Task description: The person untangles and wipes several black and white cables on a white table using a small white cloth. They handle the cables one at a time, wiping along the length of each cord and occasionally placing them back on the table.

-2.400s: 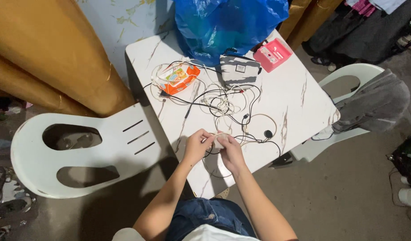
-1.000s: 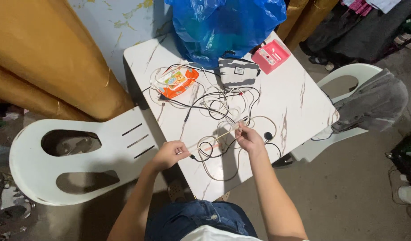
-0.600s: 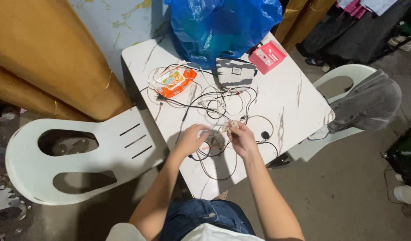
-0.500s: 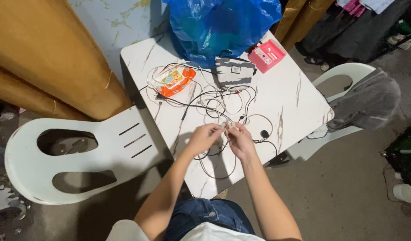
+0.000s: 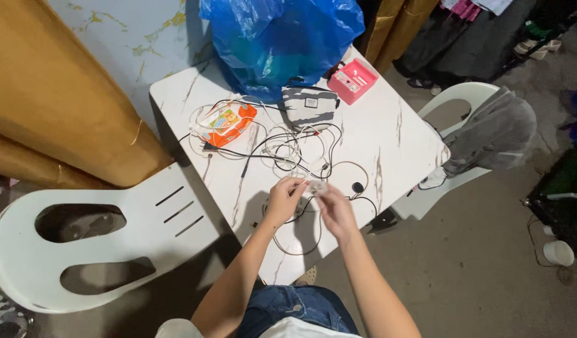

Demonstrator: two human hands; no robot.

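Between the two hands, at the near middle of the white marble-pattern table (image 5: 388, 134), a small pale plug-like piece (image 5: 316, 186) on a thin cable (image 5: 287, 241) sits pinched at the fingertips. It looks whitish and blurred, too small to tell its exact kind; the cable loops down from it toward the table's near edge. The left hand (image 5: 282, 200) is curled closed, its fingertips nipping the cable just left of the piece. The right hand (image 5: 336, 211) is likewise closed, thumb and fingers gripping the piece itself. Just beyond the grip lies a tangle of black and white cables (image 5: 291, 147), with an orange wipes packet (image 5: 226, 122) farther left, a striped grey pouch (image 5: 310, 107) straight beyond, and a pink box (image 5: 352, 80) to the far right.
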